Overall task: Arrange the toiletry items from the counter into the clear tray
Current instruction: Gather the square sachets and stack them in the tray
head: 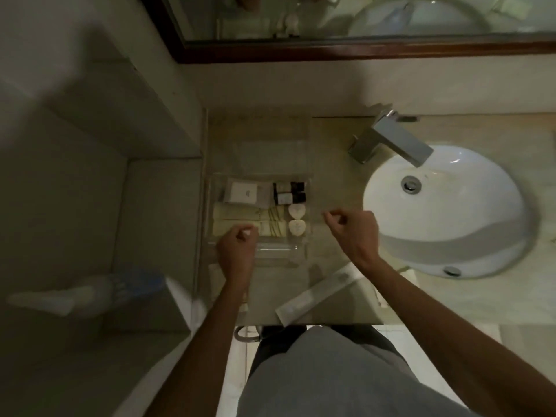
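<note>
Hovering over the near-left part of the clear tray (307,188), the left hand (237,251) is curling its fingers loosely; whether it is pinching anything is too blurred to tell; the right hand (352,228) is hanging just beyond the tray's right wall, fingers curled inward, gripping nothing visible; ahead of the left hand are lying cream tubes (240,216), two white soaps (297,219), dark bottles (289,192) and a white packet (242,192); nearer than the right hand, a long white box (319,296) is lying on the counter (337,139); the sink (445,212) is sitting to its right.
</note>
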